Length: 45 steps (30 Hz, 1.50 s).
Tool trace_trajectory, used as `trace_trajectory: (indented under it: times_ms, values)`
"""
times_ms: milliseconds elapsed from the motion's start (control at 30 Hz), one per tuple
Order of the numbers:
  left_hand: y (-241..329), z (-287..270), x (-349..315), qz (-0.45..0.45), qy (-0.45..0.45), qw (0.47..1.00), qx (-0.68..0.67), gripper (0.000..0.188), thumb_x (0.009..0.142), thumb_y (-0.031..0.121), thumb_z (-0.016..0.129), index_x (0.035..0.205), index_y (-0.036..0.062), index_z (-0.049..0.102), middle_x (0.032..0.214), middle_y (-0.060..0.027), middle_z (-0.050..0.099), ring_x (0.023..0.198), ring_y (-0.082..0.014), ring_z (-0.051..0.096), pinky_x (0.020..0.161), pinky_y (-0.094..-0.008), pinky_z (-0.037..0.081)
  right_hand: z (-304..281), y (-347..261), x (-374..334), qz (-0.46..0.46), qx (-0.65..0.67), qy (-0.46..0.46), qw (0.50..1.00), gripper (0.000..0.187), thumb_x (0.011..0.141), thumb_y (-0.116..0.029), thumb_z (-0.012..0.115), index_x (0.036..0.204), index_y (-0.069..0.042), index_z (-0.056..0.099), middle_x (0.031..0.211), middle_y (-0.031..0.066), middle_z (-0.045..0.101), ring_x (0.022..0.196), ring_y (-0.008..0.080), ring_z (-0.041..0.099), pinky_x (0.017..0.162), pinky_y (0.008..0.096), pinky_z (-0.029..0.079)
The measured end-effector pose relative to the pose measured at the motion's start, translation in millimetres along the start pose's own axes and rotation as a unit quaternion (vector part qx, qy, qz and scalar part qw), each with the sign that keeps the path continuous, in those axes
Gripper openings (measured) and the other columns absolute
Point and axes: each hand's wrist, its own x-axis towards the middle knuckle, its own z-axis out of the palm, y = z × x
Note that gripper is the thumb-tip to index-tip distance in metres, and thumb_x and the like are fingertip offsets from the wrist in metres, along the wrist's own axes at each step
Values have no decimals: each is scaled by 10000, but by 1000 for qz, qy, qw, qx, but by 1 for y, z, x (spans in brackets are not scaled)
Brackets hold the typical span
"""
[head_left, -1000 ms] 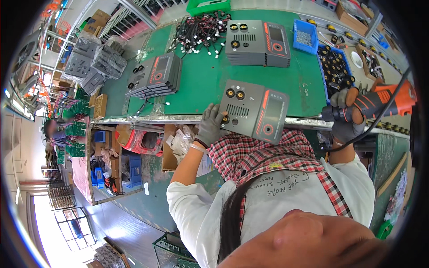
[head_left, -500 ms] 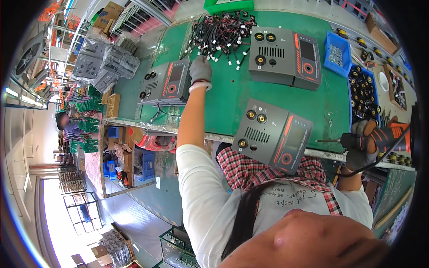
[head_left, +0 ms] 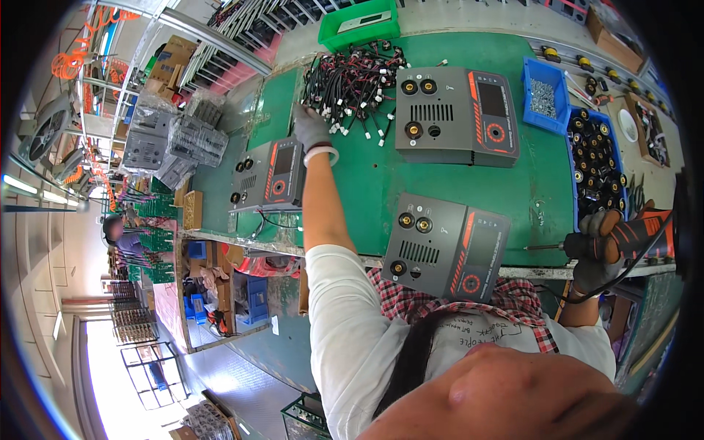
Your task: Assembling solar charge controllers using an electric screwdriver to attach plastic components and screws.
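My left hand (head_left: 312, 129), in a grey glove, reaches to the left edge of a heap of black cable leads with white connectors (head_left: 356, 84). Its fingertips are too small and partly hidden to tell if they hold a lead. Gripped in my gloved right hand (head_left: 598, 271) is an orange and black corded power screwdriver (head_left: 632, 238), its bit pointing left over the bench edge. A grey front housing with brass sockets and a screen (head_left: 447, 246) lies tilted at the near edge. Similar housings lie behind it (head_left: 455, 117) and left of my forearm (head_left: 268, 176), the latter with loose wires.
Right of the far housing stand a blue bin of screws (head_left: 526, 95) and a blue tray of black sockets (head_left: 576, 169). A green bin (head_left: 323, 33) is at the back. Plastic-wrapped housings (head_left: 169, 143) are stacked left. A person (head_left: 121, 235) is in the far left background.
The whole view has shifted a little. My left hand stays by the cable heap, slightly farther along its left side. The right hand still holds the power screwdriver.
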Motion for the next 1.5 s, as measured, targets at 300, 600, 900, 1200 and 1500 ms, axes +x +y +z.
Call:
trace_trajectory:
  times_ms: [300,600,900,1200,1500]
  values:
    - [36,-219,-96,184,43,918,-350,131,783,108,566,838,-11,571,718,-17,539,652,-78,456,574,-209,359,29,-12,-26,-7,92,-96,991,361,701,-232,617,938,-75,395,714,6,293,629,136,310,589,295,295]
    - [-96,-264,-333,-295,-415,825,-245,129,769,143,561,803,19,569,644,3,542,508,-63,458,473,-224,394,73,10,-33,38,149,-197,968,283,710,-193,633,921,-108,465,774,12,365,664,141,373,604,328,319]
    - [-45,-139,-381,-394,-369,460,-704,319,825,254,530,1068,53,486,949,-76,578,838,-212,567,762,-343,465,90,10,-52,47,140,-212,966,253,710,-192,634,869,-104,458,785,12,383,659,150,393,605,345,330]
    - [-29,-137,-371,-374,-344,446,-736,341,849,253,483,1095,19,445,1050,-98,537,985,-219,529,866,-373,421,86,10,-55,33,99,-204,973,264,710,-223,629,846,-78,454,780,24,399,655,173,407,611,373,351]
    - [-46,-154,-387,-386,-282,423,-770,366,853,119,427,1179,-40,378,1196,-136,452,1097,-241,461,961,-363,365,96,20,-53,113,60,-283,951,348,679,-315,654,807,-56,460,713,48,443,663,188,445,662,378,386]
